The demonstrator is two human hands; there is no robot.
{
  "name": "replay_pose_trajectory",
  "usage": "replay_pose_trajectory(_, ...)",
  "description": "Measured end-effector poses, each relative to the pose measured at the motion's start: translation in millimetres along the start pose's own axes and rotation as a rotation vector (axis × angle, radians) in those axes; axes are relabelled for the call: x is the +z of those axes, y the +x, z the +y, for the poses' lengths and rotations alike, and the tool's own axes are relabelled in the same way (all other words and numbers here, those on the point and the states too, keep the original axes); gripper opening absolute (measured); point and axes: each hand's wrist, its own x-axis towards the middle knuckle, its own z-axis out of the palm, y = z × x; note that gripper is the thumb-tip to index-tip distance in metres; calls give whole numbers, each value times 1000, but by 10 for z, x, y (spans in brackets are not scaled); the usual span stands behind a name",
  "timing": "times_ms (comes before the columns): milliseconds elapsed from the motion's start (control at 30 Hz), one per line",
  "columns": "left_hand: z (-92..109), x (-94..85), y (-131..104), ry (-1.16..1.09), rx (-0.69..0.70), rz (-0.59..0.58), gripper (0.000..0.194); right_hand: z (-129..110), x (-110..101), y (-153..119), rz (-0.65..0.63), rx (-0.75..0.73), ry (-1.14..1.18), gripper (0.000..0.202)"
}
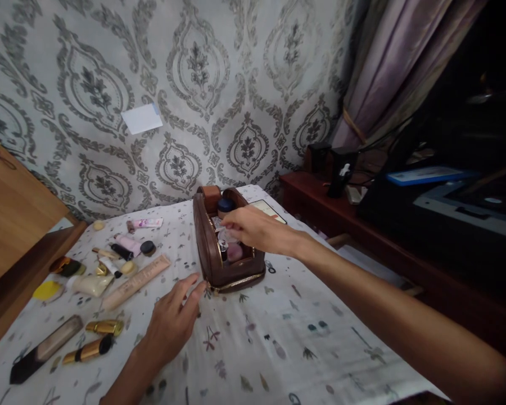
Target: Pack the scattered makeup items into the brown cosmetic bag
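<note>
A brown cosmetic bag (233, 275) lies unzipped on the cloth-covered table, its opening facing up. Inside I see a dark-lidded jar (225, 206), a pink item (235, 251) and some clear, whitish things. My right hand (253, 228) reaches into the bag from the right, fingers pinched together over the clear things; what they hold, if anything, is hidden. By the bag's near left corner, my left hand (175, 315) hovers or rests with fingers apart and nothing in it.
Several cosmetics lie to the left, among them a long beige tube (137, 281), a cream tube (90, 284), gold lipsticks (88, 350) and a dark-capped bottle (46, 347). A phone (270, 211) is behind the bag. A dark red shelf (316, 197) stands at right.
</note>
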Motion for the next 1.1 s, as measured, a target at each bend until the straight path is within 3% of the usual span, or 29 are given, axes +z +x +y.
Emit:
replay_pose_trajectory(167,-91,-6,-84,7,-25,-33,33,-6,183,-118,458,-67,198,17)
replay_pose_trajectory(267,-141,-1,-116,13,-48,-49,31,-92,373,-234,581,-127,301,27)
replay_pose_trajectory(400,-211,-6,-159,36,-82,-96,29,-272,692,-362,652,-429,203,39)
replay_pose_trajectory(500,-278,-28,-196,73,-125,-168,28,-375,1017,-375,610,-625,117,40)
replay_pose_trajectory(600,-344,-75,-241,97,-187,-274,26,-431,1377,-314,478,-653,124,37)
replay_pose_trajectory(733,-423,-143,-331,100,-250,-351,22,-482,1751,-161,151,-513,190,19)
replay_pose_trajectory(800,-462,-167,-382,108,-305,-359,20,-524,1871,-69,47,-408,237,21)
replay_pose_trajectory(967,-575,-215,-454,71,-424,-399,22,-704,2071,175,-40,-241,373,25)
replay_pose_trajectory(1100,-668,-217,-495,5,-481,-360,24,-830,2253,334,-50,-171,566,17)
